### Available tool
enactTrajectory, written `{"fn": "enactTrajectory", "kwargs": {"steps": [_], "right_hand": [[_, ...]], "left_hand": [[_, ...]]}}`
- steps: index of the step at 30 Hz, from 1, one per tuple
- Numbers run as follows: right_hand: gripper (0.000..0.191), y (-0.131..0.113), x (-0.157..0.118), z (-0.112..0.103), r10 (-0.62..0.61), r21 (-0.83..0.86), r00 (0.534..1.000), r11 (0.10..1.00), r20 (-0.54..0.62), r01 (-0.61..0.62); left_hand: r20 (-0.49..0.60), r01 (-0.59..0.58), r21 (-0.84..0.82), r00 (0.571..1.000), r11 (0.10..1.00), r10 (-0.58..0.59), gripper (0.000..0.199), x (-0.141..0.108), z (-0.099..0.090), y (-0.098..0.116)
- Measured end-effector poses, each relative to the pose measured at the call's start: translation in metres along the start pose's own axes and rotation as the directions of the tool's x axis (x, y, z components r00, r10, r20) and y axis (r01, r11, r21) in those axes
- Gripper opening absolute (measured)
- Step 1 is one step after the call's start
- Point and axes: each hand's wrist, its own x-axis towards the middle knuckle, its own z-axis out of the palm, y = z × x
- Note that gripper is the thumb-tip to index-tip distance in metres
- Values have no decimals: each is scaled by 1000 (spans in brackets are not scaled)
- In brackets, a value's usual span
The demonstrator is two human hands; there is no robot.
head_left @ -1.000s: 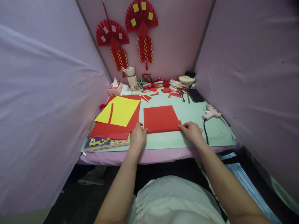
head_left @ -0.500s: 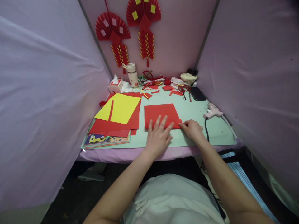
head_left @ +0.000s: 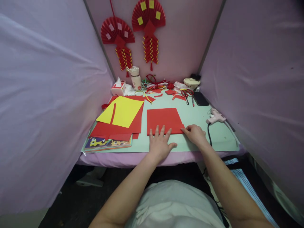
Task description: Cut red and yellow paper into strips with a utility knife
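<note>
A folded red sheet of paper (head_left: 163, 118) lies flat on the pale green mat (head_left: 190, 115), with its folded strip along the near edge. My left hand (head_left: 160, 145) is spread, its fingertips resting on that near edge. At the near right corner of the sheet, my right hand (head_left: 193, 134) pinches the paper's edge between thumb and fingers. Left of the sheet, a yellow sheet (head_left: 121, 112) with a narrow red strip (head_left: 113, 113) on it lies over larger red sheets (head_left: 136, 122).
A glue gun (head_left: 215, 116) with its cord lies at the right, near a black phone (head_left: 200, 98). Scissors (head_left: 186, 92), paper scraps, a bottle (head_left: 136, 79) and a tissue box (head_left: 118, 88) line the back. Picture books (head_left: 108, 143) lie at the left front.
My left hand has slid toward me, from on top of the red sheet to its near edge. My right hand keeps its pinch at the corner. The view has shifted slightly.
</note>
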Motion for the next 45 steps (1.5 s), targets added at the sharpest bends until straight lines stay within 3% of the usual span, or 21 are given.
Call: {"fn": "enactTrajectory", "kwargs": {"steps": [20, 45], "right_hand": [[46, -8, -4, -3, -51, -187, 999, 981, 14, 53], [48, -10, 2, -7, -31, -212, 996, 976, 81, 48]], "left_hand": [[33, -9, -13, 999, 1000, 9, 81, 3, -3, -4], [47, 11, -7, 999, 1000, -11, 82, 3, -4, -3]]}}
